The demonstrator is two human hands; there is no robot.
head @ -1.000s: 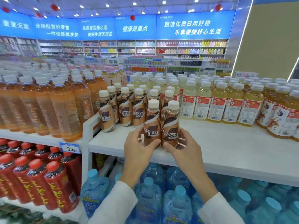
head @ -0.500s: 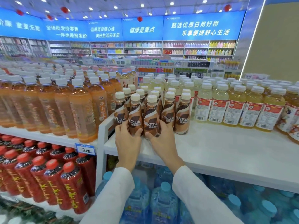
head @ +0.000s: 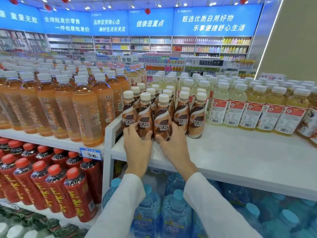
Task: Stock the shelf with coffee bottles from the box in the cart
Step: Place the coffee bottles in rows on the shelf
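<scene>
Head camera, looking down both white sleeves (head: 120, 203), and both hands are busy at the shelf (head: 231, 157). Left hand (head: 137, 146) is clamped round the foot of the left coffee bottle (head: 145, 115), thumb on the inner side, fingers curled round the outer. Right hand (head: 173, 145) mirrors it on the right coffee bottle (head: 162, 117), the thumbs nearly meeting between the two. Each bottle stands straight ahead of its own palm, upright on the board, long axis vertical, white cap up, NESCAFE label facing back toward the wrists. Just outside the left knuckles stands the outer coffee bottle (head: 128, 110). Beyond the right fingertips two more coffee bottles (head: 197, 117) carry the row on, with further caps behind. Placement looks all but done, so the release is what matters. These are tall narrow bottles gripped low, so the fingers should open sideways and the hands draw straight back along the forearms. Neither hand is nearer; they're level. The box and cart are out of view.
</scene>
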